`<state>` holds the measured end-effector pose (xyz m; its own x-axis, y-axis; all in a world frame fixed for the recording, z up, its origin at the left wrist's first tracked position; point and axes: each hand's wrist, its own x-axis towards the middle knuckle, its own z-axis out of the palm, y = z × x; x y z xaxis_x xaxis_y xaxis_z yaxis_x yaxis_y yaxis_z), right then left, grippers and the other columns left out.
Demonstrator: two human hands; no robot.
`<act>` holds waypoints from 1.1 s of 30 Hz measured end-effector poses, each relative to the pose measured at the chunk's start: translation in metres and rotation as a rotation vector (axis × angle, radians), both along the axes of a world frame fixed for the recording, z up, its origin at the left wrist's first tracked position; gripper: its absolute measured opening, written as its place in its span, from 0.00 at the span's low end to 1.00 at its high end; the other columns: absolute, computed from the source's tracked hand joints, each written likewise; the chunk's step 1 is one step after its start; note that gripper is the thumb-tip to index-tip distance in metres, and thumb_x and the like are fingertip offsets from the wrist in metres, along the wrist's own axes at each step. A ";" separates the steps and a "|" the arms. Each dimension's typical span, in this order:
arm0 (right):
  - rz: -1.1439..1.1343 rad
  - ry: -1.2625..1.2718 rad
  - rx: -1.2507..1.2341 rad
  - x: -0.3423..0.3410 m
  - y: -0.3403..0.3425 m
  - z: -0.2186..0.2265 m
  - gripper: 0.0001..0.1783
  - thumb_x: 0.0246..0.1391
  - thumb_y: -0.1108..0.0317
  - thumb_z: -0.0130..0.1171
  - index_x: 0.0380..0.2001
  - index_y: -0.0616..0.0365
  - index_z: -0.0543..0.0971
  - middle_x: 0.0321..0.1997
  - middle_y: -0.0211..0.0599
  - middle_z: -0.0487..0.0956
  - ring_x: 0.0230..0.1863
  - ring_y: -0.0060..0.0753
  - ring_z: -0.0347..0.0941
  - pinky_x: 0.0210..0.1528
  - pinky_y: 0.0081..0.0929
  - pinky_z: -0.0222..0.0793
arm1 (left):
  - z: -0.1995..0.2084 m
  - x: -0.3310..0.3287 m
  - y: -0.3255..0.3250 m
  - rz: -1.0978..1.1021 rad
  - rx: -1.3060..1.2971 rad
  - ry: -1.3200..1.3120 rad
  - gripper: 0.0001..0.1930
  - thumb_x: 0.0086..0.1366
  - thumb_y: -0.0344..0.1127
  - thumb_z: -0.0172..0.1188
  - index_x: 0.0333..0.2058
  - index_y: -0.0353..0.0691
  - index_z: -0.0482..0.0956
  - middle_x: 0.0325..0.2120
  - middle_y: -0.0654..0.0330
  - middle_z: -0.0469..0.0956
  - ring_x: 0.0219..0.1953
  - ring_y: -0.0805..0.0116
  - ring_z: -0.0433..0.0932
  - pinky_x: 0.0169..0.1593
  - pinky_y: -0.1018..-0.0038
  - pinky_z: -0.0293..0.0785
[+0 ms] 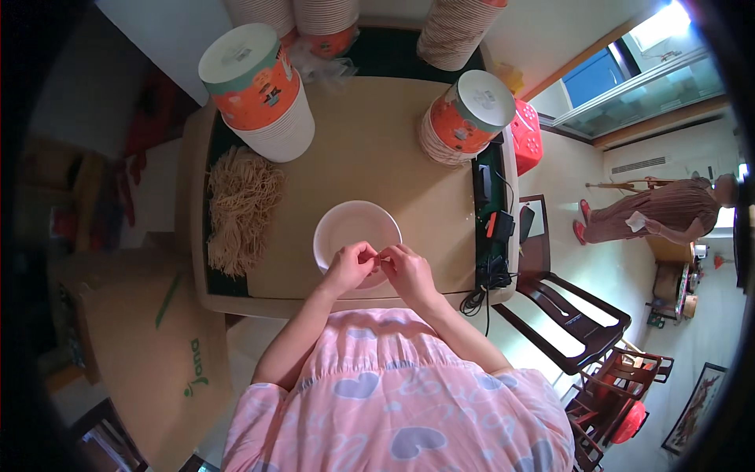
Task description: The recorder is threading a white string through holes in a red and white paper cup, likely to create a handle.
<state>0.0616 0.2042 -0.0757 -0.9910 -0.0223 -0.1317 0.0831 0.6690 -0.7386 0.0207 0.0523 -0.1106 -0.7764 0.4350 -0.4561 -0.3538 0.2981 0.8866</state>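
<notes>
A white round paper tub (355, 222) stands upright at the near edge of the table, its open top facing up. My left hand (351, 266) and my right hand (407, 271) meet over its near rim with fingertips pinched together. Whatever lies between the fingertips is too small to make out. Left of the tub lies a thick bundle of beige cords (242, 208). Farther back on the left is a stack of paper tubs (271, 94) with an orange and green printed band. Another such stack (468, 118) sits at the back right.
More tub stacks (326, 23) and clear plastic wrap (324, 67) line the table's far edge. Black adapters and cables (497, 228) lie along the right edge. A cardboard box (157, 354) is at the left; dark wooden chairs (562, 315) and another person (653, 211) are to the right.
</notes>
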 end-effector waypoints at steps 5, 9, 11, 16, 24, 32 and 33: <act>-0.018 0.005 0.069 0.000 0.002 -0.002 0.04 0.46 0.72 0.57 0.29 0.57 0.77 0.32 0.40 0.75 0.29 0.45 0.75 0.32 0.35 0.71 | -0.001 0.001 0.001 0.042 0.077 -0.065 0.04 0.63 0.26 0.50 0.35 0.34 0.73 0.27 0.60 0.77 0.29 0.74 0.77 0.34 0.78 0.76; -0.012 0.080 0.060 0.003 0.004 -0.004 0.05 0.46 0.72 0.58 0.29 0.56 0.77 0.31 0.40 0.74 0.29 0.44 0.74 0.32 0.35 0.71 | -0.005 0.002 0.011 0.222 0.308 -0.244 0.07 0.63 0.31 0.53 0.39 0.36 0.71 0.28 0.60 0.77 0.29 0.74 0.77 0.31 0.79 0.74; 0.027 0.120 0.002 0.005 0.004 -0.004 0.05 0.46 0.72 0.59 0.29 0.56 0.77 0.29 0.39 0.74 0.29 0.43 0.74 0.31 0.34 0.71 | 0.000 -0.001 0.018 0.295 0.310 -0.369 0.11 0.63 0.31 0.53 0.43 0.37 0.69 0.30 0.60 0.77 0.31 0.74 0.77 0.33 0.80 0.74; 0.042 0.175 -0.017 0.013 0.007 -0.005 0.05 0.45 0.73 0.59 0.29 0.57 0.77 0.28 0.39 0.74 0.29 0.41 0.73 0.31 0.33 0.71 | -0.006 -0.002 0.019 0.206 0.330 -0.411 0.13 0.62 0.30 0.54 0.45 0.37 0.67 0.33 0.59 0.75 0.33 0.73 0.77 0.37 0.77 0.75; 0.035 0.213 -0.053 0.017 0.013 -0.003 0.05 0.44 0.75 0.59 0.28 0.58 0.76 0.28 0.39 0.73 0.28 0.42 0.72 0.30 0.32 0.70 | 0.002 -0.008 0.018 0.197 0.311 -0.653 0.16 0.60 0.29 0.54 0.47 0.38 0.66 0.35 0.59 0.74 0.35 0.71 0.77 0.40 0.74 0.75; -0.044 0.137 -0.162 0.015 0.017 0.001 0.05 0.45 0.76 0.60 0.28 0.58 0.76 0.28 0.38 0.75 0.28 0.37 0.73 0.27 0.28 0.69 | -0.012 -0.011 0.012 0.288 0.521 -0.791 0.17 0.60 0.26 0.53 0.48 0.38 0.64 0.32 0.58 0.74 0.30 0.71 0.75 0.34 0.76 0.75; -0.044 0.137 -0.162 0.016 0.018 0.002 0.05 0.45 0.76 0.60 0.28 0.58 0.76 0.28 0.38 0.75 0.28 0.37 0.73 0.27 0.28 0.69 | -0.020 -0.011 0.009 0.288 0.521 -0.790 0.17 0.60 0.26 0.53 0.48 0.38 0.64 0.32 0.58 0.74 0.30 0.71 0.75 0.34 0.76 0.75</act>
<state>0.0775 0.2221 -0.0739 -0.9999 0.0118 0.0064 0.0009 0.5382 -0.8428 0.0102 0.0609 -0.1308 -0.4386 0.5708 -0.6941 -0.8982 -0.2524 0.3600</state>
